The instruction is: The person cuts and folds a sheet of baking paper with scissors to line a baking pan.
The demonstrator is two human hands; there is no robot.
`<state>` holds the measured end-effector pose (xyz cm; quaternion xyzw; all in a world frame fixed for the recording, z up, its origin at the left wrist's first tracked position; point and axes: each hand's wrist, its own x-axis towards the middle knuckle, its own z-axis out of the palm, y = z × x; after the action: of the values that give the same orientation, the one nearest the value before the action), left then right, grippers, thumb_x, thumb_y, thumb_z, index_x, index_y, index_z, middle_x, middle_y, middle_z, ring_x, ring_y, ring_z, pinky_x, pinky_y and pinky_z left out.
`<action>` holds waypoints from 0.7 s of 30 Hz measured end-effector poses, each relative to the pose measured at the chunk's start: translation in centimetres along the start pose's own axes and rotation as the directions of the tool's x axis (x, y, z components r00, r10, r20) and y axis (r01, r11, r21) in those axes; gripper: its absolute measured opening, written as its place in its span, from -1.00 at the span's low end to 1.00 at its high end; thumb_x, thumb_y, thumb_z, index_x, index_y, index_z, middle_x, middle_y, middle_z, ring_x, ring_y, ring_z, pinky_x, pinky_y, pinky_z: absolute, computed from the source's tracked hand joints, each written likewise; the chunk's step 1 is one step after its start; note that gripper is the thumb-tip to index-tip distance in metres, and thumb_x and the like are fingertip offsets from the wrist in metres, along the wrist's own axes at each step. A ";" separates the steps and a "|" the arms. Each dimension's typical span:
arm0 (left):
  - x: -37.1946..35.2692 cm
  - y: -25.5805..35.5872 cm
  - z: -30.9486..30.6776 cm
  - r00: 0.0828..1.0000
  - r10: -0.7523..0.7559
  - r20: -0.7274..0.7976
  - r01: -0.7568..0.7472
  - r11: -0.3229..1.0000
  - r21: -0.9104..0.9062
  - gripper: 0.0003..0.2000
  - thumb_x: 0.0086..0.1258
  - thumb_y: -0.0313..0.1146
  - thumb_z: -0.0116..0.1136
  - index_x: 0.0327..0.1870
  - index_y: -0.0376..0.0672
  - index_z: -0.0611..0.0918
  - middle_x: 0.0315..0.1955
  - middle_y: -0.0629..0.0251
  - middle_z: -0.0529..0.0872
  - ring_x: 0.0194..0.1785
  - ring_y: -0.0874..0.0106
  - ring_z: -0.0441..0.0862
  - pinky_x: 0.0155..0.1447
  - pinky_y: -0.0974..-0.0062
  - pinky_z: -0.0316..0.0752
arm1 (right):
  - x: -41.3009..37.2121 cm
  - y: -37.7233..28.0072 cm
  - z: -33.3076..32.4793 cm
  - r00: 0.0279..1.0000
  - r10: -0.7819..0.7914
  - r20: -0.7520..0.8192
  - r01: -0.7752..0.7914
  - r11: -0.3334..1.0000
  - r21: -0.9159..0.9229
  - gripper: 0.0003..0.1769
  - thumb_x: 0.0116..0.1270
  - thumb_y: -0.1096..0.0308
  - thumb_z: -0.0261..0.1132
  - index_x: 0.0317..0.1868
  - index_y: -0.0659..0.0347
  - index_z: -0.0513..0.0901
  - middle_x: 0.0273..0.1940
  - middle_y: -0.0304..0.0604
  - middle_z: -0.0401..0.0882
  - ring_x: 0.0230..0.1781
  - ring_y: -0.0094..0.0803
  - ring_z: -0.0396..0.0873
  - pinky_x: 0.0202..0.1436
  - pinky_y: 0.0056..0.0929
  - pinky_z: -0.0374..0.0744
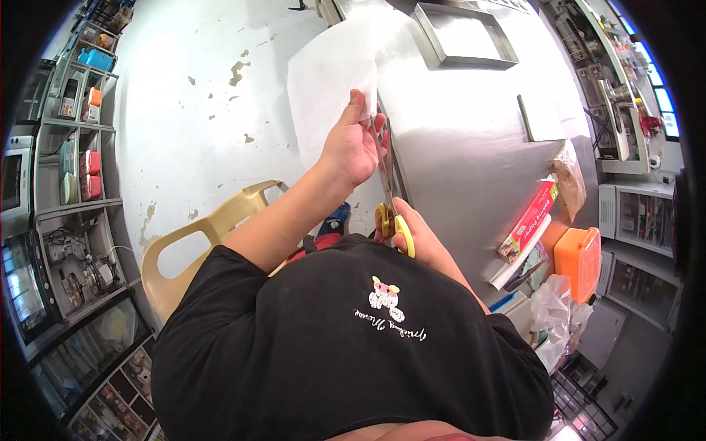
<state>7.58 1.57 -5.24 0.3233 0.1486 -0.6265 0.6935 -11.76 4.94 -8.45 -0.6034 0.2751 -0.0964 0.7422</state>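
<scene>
My left hand [354,143] pinches a sheet of white baking paper [323,92] near its edge, thumb on top, holding it up beside the metal table. My right hand [421,234] grips yellow-handled scissors [390,187], with fingers in the loops. Their long blades point away from my body and reach the paper's edge right beside my left fingers. The far part of the sheet blends into the glare from the table.
A metal table [456,162] bears a square metal frame [507,65], a white block-like item [540,117], a red baking paper box [528,218] and an orange container [577,264]. A beige plastic chair [158,257] stands at left, near shelves [77,125].
</scene>
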 end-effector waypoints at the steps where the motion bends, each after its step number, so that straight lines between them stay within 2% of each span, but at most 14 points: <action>1: 0.1 0.0 -0.1 1.000 -0.001 -0.001 0.001 1.000 -0.001 -0.67 0.19 0.05 0.27 -0.25 0.05 0.54 -0.34 0.61 0.54 -0.26 0.58 0.49 -0.18 0.40 0.44 | 0.0 0.0 0.0 1.000 0.001 0.000 -0.001 1.000 0.001 -0.19 -0.04 -0.33 0.31 -0.16 0.30 0.36 -0.35 -0.14 0.53 -0.30 -0.41 0.54 -0.17 -0.44 0.50; 9: 0.3 -0.4 -0.2 0.998 -0.010 0.062 0.009 1.000 0.024 -0.72 0.27 0.04 0.20 -0.24 0.07 0.56 -0.36 0.60 0.55 -0.21 0.57 0.48 -0.08 0.39 0.40 | 0.0 -0.7 -0.1 0.999 -0.010 -0.032 0.010 1.000 0.011 0.00 -0.12 -0.57 0.19 -0.11 0.30 0.36 -0.35 -0.14 0.53 -0.29 -0.38 0.57 -0.18 -0.42 0.52; 15: 0.1 -0.5 0.1 0.995 -0.015 0.103 0.010 0.999 0.045 -0.74 0.24 0.00 0.25 -0.24 0.08 0.57 -0.39 0.57 0.57 -0.23 0.57 0.50 -0.04 0.38 0.39 | 0.2 -1.6 0.1 0.998 0.017 -0.066 -0.011 0.996 0.088 0.06 -0.16 -0.63 0.13 -0.06 0.29 0.36 -0.28 -0.14 0.52 -0.26 -0.39 0.60 -0.19 -0.43 0.54; 18: 0.6 -0.4 -0.7 0.985 -0.071 0.155 0.063 0.997 0.054 -0.74 0.21 -0.02 0.29 -0.24 0.08 0.57 -0.42 0.58 0.57 -0.24 0.57 0.52 -0.04 0.38 0.39 | 0.4 -2.2 0.0 0.998 0.019 -0.053 -0.014 0.995 0.102 0.06 -0.15 -0.62 0.14 -0.05 0.28 0.36 -0.25 -0.14 0.51 -0.25 -0.40 0.60 -0.19 -0.44 0.54; 21: 0.7 -0.5 -0.8 0.986 -0.048 0.162 0.041 0.998 0.041 -0.72 0.19 -0.01 0.31 -0.25 0.07 0.57 -0.42 0.58 0.58 -0.23 0.58 0.53 -0.04 0.36 0.40 | 0.6 -2.4 0.0 0.999 0.021 -0.049 -0.015 0.992 0.122 0.04 -0.14 -0.60 0.16 -0.04 0.28 0.36 -0.25 -0.15 0.50 -0.25 -0.40 0.60 -0.19 -0.44 0.54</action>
<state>7.35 1.49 -6.42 0.2806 0.0867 -0.6688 0.6829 -10.80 4.02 -6.33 -0.5519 0.2926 -0.1214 0.7714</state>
